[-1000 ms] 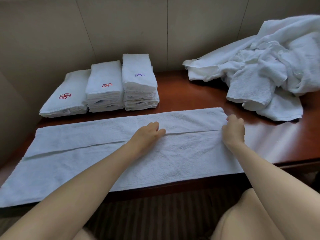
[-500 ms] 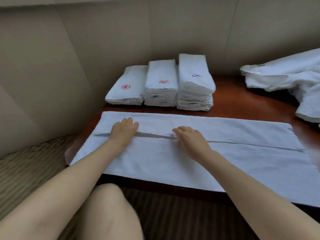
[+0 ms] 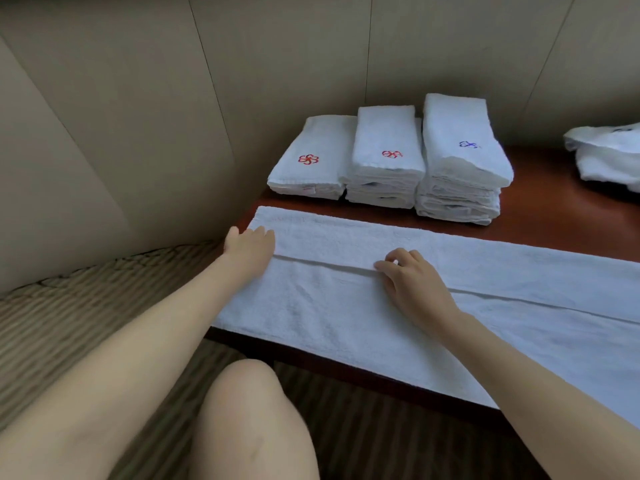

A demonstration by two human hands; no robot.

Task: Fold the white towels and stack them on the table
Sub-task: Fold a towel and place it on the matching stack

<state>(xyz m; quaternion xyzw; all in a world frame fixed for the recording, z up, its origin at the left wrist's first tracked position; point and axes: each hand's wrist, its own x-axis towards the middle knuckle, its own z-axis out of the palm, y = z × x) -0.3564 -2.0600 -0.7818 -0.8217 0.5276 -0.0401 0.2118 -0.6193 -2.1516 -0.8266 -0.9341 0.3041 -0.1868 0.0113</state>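
**Smoothing pass reaches the left end of the long fold**

Left hand (image 3: 250,249): fingers straight, flat on the left short edge of the long white terry towel (image 3: 346,306), holding nothing. Half a second ago it sat further in along the seam; it has slid out to the end.

Right hand (image 3: 412,282): fingers lightly bent, tips pressing on the lengthwise seam (image 3: 325,264) near mid-towel; nothing pinched that I can see. It too has travelled leftward from the right end, where it was a second ago.

Towel lies as a narrow band along the front of the dark red-brown wooden table (image 3: 561,216), its two long edges meeting at the seam, its near edge overhanging the table front. It runs out of view at 3 o'clock.

At 12 o'clock of the right hand: three stacks of folded white towels (image 3: 388,168) side by side against the wall, embroidered red, red, purple. At 2 o'clock, far edge: heap of unfolded white towels (image 3: 609,154), partly cut off.

Judgement: lengthwise fold looks set and flattened; crosswise folds from the left end are the likely next step. Several towels remain.
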